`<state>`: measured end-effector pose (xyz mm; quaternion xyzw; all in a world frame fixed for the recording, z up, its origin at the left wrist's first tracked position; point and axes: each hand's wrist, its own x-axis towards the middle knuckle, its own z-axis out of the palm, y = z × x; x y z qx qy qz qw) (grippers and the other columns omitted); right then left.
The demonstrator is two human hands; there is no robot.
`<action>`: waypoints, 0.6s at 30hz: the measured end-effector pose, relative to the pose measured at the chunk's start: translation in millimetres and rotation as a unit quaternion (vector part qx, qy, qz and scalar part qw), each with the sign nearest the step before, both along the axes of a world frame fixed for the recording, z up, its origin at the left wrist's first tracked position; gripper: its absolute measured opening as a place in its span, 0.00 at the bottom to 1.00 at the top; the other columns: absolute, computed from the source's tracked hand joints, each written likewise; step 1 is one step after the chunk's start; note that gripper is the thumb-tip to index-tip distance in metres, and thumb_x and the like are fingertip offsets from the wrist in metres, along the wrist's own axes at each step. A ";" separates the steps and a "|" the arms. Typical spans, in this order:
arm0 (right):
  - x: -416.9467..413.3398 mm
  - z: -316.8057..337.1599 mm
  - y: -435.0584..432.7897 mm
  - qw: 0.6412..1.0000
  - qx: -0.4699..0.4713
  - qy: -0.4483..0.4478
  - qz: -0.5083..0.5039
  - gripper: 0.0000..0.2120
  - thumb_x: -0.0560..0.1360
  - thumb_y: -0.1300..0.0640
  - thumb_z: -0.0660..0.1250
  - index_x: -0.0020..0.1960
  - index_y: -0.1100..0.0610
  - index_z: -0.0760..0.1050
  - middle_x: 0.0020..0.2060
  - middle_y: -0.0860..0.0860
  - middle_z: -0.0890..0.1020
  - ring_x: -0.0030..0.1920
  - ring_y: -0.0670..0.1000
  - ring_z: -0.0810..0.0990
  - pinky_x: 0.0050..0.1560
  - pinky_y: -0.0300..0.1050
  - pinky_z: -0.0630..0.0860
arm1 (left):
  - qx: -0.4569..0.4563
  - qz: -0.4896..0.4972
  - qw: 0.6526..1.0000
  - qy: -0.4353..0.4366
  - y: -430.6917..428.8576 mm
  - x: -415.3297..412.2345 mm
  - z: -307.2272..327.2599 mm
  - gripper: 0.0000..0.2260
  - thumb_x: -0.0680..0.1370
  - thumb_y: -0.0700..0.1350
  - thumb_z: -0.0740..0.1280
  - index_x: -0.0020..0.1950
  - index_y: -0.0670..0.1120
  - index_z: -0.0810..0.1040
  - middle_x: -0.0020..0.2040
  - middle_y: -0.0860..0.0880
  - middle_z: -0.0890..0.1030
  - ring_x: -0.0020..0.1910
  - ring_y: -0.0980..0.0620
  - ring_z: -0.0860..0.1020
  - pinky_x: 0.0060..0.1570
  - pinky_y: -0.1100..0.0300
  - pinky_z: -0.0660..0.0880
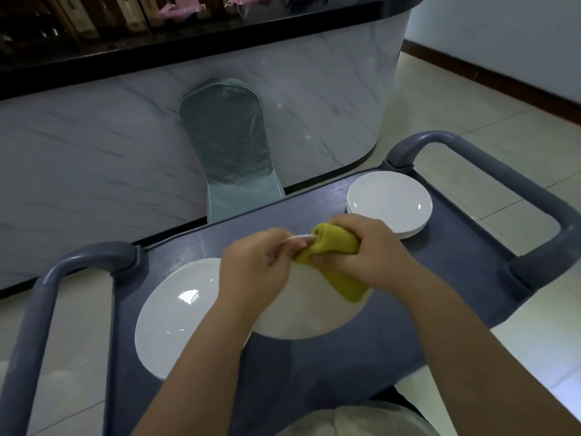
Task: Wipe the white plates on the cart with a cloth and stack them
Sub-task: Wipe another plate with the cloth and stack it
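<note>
Two hands hold one white plate (308,309) mid-frame, over the cart (456,262).
Its far rim is gripped by the left hand (254,269); the right hand (361,247) clutches a yellow-green cloth (334,242) against it. Lower left lies another plate (169,316), perhaps several; upper right, a stack (390,199).

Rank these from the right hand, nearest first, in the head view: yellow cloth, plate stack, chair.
1. yellow cloth, held in the right hand.
2. plate stack, just beyond, at the cart's right end.
3. chair, past the cart, against the counter.
</note>
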<state>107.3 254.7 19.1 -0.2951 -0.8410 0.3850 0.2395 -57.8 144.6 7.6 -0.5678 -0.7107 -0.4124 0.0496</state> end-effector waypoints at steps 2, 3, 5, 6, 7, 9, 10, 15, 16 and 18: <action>10.0 -2.7 4.9 0.990 -0.116 0.051 -0.064 0.12 0.67 0.52 0.78 0.47 0.45 0.79 0.42 0.43 0.82 0.44 0.42 0.79 0.46 0.41 0.77 | 0.042 0.050 0.983 -0.172 -7.1 -9.5 6.1 0.10 0.77 0.53 0.65 0.36 0.56 0.78 0.32 0.61 0.78 0.34 0.61 0.75 0.32 0.70 0.67; 14.8 -8.7 4.4 0.983 -0.151 0.063 -0.088 0.13 0.67 0.52 0.78 0.48 0.45 0.79 0.42 0.43 0.83 0.44 0.42 0.80 0.47 0.44 0.78 | 0.061 0.061 0.973 -0.213 -10.4 -12.8 6.0 0.09 0.77 0.52 0.65 0.36 0.58 0.77 0.32 0.63 0.78 0.34 0.63 0.75 0.32 0.72 0.66; 13.7 -14.5 -5.0 0.980 -0.148 0.062 -0.115 0.14 0.65 0.49 0.79 0.48 0.43 0.79 0.41 0.41 0.82 0.43 0.42 0.79 0.47 0.45 0.77 | 0.051 0.039 0.987 -0.146 -11.7 -12.6 8.2 0.09 0.77 0.53 0.64 0.36 0.57 0.76 0.31 0.61 0.76 0.32 0.60 0.74 0.31 0.72 0.65; 7.7 -14.3 -12.0 0.988 -0.098 0.052 -0.104 0.15 0.64 0.46 0.79 0.48 0.44 0.79 0.40 0.40 0.81 0.43 0.42 0.78 0.46 0.43 0.76 | 0.026 0.017 0.998 -0.048 -9.1 -9.5 7.3 0.09 0.76 0.53 0.63 0.37 0.55 0.78 0.30 0.58 0.76 0.32 0.58 0.73 0.31 0.69 0.64; 0.0 -13.2 -16.5 0.997 -0.020 0.036 -0.067 0.16 0.64 0.42 0.77 0.49 0.45 0.79 0.40 0.39 0.80 0.42 0.43 0.77 0.46 0.42 0.74 | 0.013 -0.014 0.998 0.052 -5.2 -6.2 3.0 0.09 0.75 0.52 0.63 0.38 0.53 0.80 0.29 0.56 0.77 0.31 0.55 0.73 0.30 0.67 0.63; -13.9 -3.0 -13.4 0.997 0.079 0.019 -0.010 0.17 0.65 0.42 0.75 0.50 0.47 0.80 0.40 0.38 0.77 0.42 0.42 0.74 0.44 0.40 0.70 | 0.024 -0.054 0.989 0.132 6.6 -10.1 0.4 0.10 0.74 0.50 0.63 0.38 0.49 0.82 0.30 0.53 0.79 0.30 0.51 0.75 0.30 0.61 0.67; -16.1 3.1 -6.2 0.998 0.056 0.027 -0.015 0.16 0.66 0.45 0.77 0.50 0.47 0.79 0.39 0.38 0.77 0.42 0.41 0.74 0.44 0.38 0.70 | 0.032 -0.044 0.994 0.097 10.5 -16.1 2.4 0.10 0.74 0.51 0.64 0.38 0.49 0.83 0.31 0.53 0.79 0.31 0.51 0.76 0.31 0.58 0.70; -8.1 -8.9 -6.5 0.908 -0.284 0.255 -0.171 0.14 0.67 0.57 0.77 0.50 0.49 0.79 0.44 0.42 0.85 0.46 0.44 0.83 0.48 0.46 0.81 | 0.192 0.169 0.899 -0.357 5.4 -11.1 11.2 0.13 0.81 0.49 0.63 0.36 0.52 0.73 0.31 0.55 0.72 0.32 0.59 0.69 0.34 0.65 0.67; -11.6 -21.0 -18.7 0.876 -0.329 0.288 -0.206 0.14 0.66 0.57 0.77 0.50 0.49 0.80 0.44 0.44 0.85 0.47 0.46 0.84 0.49 0.48 0.82 | 0.197 0.212 0.871 -0.397 5.6 0.4 3.9 0.15 0.82 0.50 0.61 0.35 0.51 0.69 0.31 0.56 0.69 0.32 0.58 0.67 0.34 0.65 0.66; -17.6 -40.2 -34.2 0.827 -0.381 0.317 -0.266 0.13 0.67 0.58 0.76 0.50 0.51 0.80 0.44 0.45 0.86 0.46 0.48 0.84 0.50 0.51 0.81 | 0.176 0.240 0.849 -0.436 3.3 16.9 -19.4 0.17 0.83 0.51 0.58 0.36 0.47 0.66 0.30 0.57 0.66 0.32 0.58 0.64 0.35 0.64 0.64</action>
